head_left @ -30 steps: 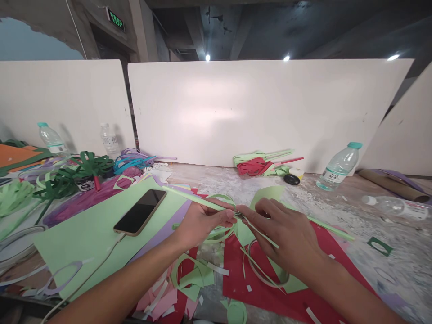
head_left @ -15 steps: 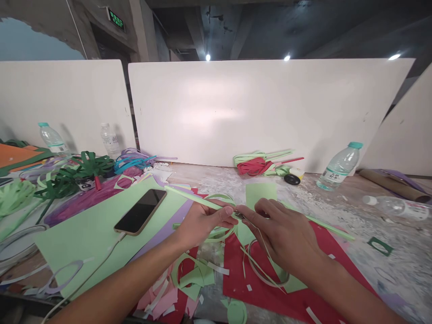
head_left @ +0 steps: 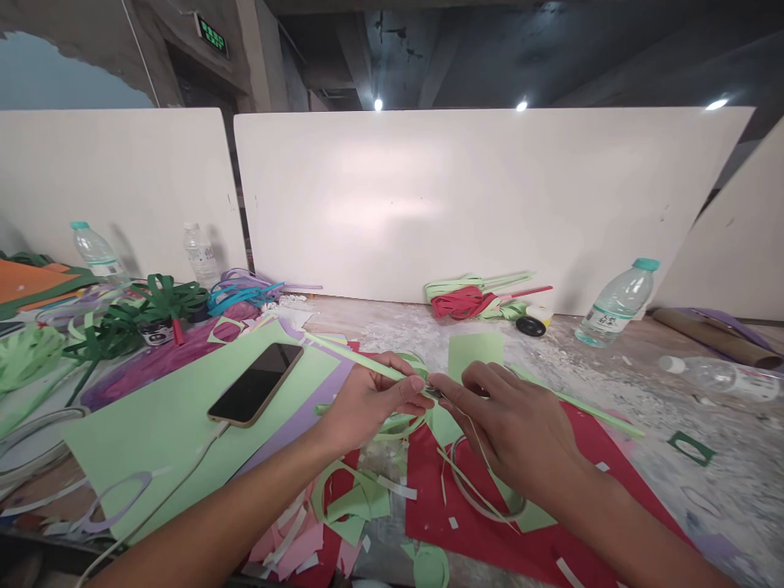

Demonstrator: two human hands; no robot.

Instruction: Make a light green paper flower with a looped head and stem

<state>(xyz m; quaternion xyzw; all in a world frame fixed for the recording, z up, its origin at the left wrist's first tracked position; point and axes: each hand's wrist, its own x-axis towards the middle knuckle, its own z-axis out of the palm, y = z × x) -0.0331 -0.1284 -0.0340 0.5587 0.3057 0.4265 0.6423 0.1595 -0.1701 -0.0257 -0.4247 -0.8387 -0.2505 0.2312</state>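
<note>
My left hand (head_left: 361, 408) is closed round a light green paper stick (head_left: 343, 349) that points up and to the left. Curled light green paper strips (head_left: 401, 428) show behind and below those fingers. Close against its fingertips, my right hand (head_left: 520, 416) is closed in a pinch. A small shiny piece (head_left: 433, 392) shows between the two hands, too small to name. Beneath my right hand, a tape-like ring (head_left: 458, 474) lies on red paper (head_left: 429, 514) with thin green slivers. Another light green stick (head_left: 603, 415) lies beyond my right hand.
A phone (head_left: 256, 384) with a cable rests on a green sheet (head_left: 140, 425) at left. Paper scraps (head_left: 358, 506) litter the front. A bottle (head_left: 617, 302) stands at right, another bottle (head_left: 723, 376) lies down. Strip bundles (head_left: 462, 302) sit by the white partition (head_left: 490, 196).
Both hands stay almost in place, with only a slight shift of the fingers at the small shiny piece. Nothing else has visibly moved.
</note>
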